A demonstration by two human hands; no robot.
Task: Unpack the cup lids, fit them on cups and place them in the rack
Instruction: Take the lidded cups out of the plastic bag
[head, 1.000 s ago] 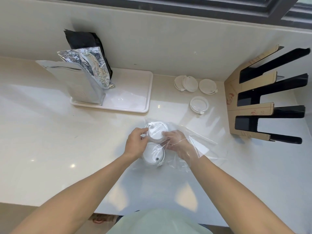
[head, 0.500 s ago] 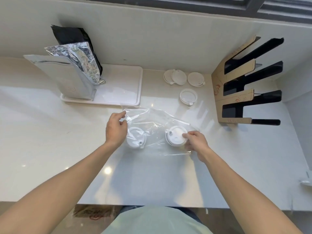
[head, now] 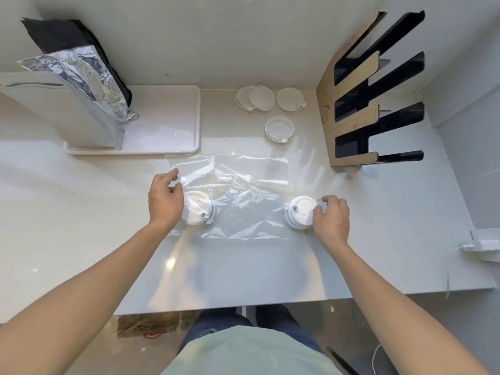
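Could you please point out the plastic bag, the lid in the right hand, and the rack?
plastic bag (head: 243, 182): head view, its crinkled middle.
lid (head: 301, 211): head view, its flat top, gripped by the right hand (head: 331, 217).
rack (head: 328, 109): head view, its cardboard side.

Illumination is bright, even and diffuse. Specular glare spots appear on the glossy pale stone counter (head: 81, 212) and on the crinkled clear plastic bag (head: 238, 190). Shadows beneath the forearms are soft. Wide-angle distortion curves the frame edges. Focus is slightly soft throughout.
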